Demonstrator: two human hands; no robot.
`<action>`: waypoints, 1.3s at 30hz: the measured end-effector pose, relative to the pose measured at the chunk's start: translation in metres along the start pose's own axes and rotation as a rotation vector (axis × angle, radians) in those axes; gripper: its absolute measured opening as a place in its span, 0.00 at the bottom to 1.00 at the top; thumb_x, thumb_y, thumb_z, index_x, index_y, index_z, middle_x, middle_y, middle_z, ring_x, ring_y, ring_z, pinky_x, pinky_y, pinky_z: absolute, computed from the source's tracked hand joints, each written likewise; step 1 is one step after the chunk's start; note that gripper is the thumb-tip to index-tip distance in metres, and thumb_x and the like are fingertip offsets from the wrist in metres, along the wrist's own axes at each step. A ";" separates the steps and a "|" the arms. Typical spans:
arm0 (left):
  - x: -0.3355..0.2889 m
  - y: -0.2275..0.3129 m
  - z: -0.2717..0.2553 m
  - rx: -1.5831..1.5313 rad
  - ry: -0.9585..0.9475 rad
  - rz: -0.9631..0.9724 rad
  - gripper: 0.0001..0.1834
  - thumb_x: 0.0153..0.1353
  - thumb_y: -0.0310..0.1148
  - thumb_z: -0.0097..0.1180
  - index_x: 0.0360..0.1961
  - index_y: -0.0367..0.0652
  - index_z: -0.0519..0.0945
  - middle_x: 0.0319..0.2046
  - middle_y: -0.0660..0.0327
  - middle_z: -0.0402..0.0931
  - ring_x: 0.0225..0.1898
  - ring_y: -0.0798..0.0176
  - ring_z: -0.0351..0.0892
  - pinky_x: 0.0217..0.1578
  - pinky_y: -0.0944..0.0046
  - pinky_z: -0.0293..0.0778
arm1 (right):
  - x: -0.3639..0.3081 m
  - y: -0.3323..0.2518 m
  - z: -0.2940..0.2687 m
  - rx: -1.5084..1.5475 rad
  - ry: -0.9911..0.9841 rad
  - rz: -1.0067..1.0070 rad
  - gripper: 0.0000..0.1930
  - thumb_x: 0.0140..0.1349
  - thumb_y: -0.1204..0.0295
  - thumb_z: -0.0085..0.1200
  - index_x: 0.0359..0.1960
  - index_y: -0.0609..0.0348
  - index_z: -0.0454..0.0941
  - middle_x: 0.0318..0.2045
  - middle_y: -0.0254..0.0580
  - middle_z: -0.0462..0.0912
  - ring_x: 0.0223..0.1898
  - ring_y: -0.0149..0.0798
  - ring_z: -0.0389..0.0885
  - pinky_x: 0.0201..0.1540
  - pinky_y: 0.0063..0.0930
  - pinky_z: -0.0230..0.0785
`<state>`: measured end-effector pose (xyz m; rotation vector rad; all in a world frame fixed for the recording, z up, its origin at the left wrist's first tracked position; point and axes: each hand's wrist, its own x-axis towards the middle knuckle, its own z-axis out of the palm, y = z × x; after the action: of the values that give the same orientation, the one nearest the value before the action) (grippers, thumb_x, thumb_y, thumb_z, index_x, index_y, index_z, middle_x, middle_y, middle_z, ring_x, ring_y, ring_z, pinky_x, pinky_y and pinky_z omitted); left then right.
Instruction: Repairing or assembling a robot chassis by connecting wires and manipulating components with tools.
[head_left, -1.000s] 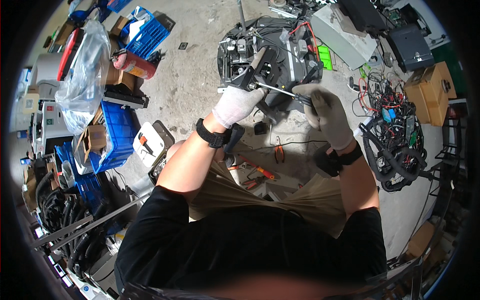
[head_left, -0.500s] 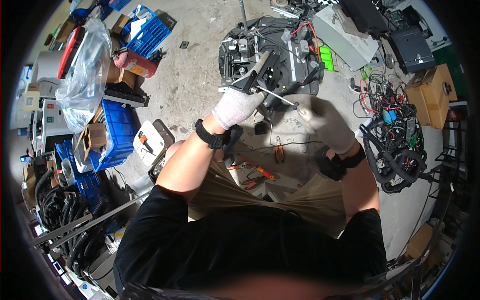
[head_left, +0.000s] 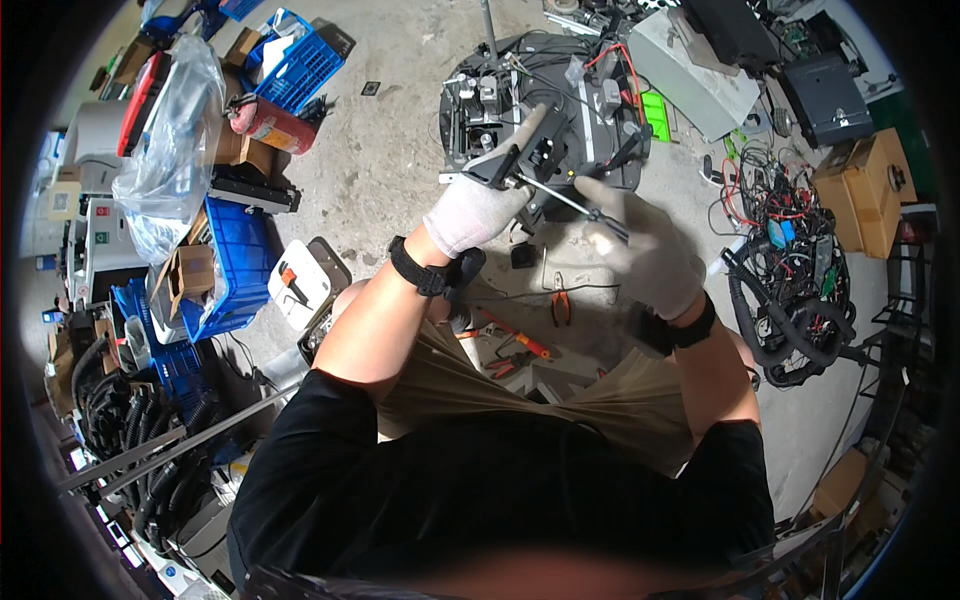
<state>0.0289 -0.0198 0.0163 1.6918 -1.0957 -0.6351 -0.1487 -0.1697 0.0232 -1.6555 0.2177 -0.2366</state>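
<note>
My left hand [head_left: 468, 215], in a pale work glove, is closed around a black angular bracket-like part [head_left: 541, 150] with small fittings on its face. A screwdriver [head_left: 556, 196] runs from this part toward the right, its thin metal shaft ending at the part. My right hand [head_left: 655, 255], gloved too and slightly blurred, has the dark handle between its thumb and fingers, which are loosely parted around it. Just beyond the held part lies a round black base [head_left: 600, 125] with wires and modules on the floor.
Orange-handled pliers [head_left: 561, 305] and a red-yellow tool [head_left: 530, 345] lie on the floor near my legs. Tangled cables [head_left: 790, 240] lie on the right beside a cardboard box [head_left: 862, 195]. On the left are a blue crate [head_left: 235, 270], a fire extinguisher [head_left: 272, 127] and a white tray [head_left: 300, 285].
My right hand's fingers have loosened and spread, exposing the screwdriver's dark handle. The left hand and the black part stay almost where they were.
</note>
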 end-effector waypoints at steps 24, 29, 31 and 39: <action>0.008 -0.016 0.009 0.030 0.091 0.059 0.41 0.61 0.23 0.53 0.74 0.50 0.53 0.55 0.56 0.77 0.52 0.69 0.75 0.54 0.67 0.71 | -0.001 -0.006 -0.005 -0.371 0.288 -0.125 0.09 0.65 0.77 0.56 0.46 0.57 0.78 0.34 0.40 0.84 0.36 0.30 0.81 0.41 0.28 0.73; 0.006 -0.017 0.007 0.004 0.042 -0.043 0.42 0.61 0.22 0.53 0.75 0.49 0.51 0.57 0.57 0.76 0.54 0.68 0.74 0.55 0.67 0.70 | 0.000 -0.006 -0.002 -0.265 0.291 -0.106 0.09 0.62 0.76 0.58 0.44 0.59 0.78 0.34 0.45 0.82 0.35 0.40 0.81 0.42 0.31 0.73; 0.006 -0.027 0.007 0.002 0.164 0.000 0.34 0.60 0.22 0.54 0.69 0.43 0.63 0.50 0.59 0.79 0.49 0.68 0.77 0.52 0.66 0.73 | 0.003 -0.009 -0.005 -0.458 0.186 -0.235 0.11 0.59 0.77 0.60 0.43 0.62 0.78 0.34 0.46 0.80 0.35 0.46 0.80 0.41 0.32 0.73; 0.004 -0.050 0.011 -0.273 0.326 -0.147 0.10 0.56 0.28 0.60 0.40 0.38 0.80 0.28 0.63 0.79 0.31 0.68 0.75 0.34 0.63 0.74 | 0.001 -0.007 -0.004 -0.390 0.236 -0.196 0.10 0.59 0.77 0.60 0.42 0.63 0.78 0.34 0.47 0.80 0.36 0.46 0.81 0.41 0.33 0.72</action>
<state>0.0407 -0.0229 -0.0336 1.5777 -0.6283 -0.5484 -0.1488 -0.1731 0.0309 -2.0379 0.2931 -0.5679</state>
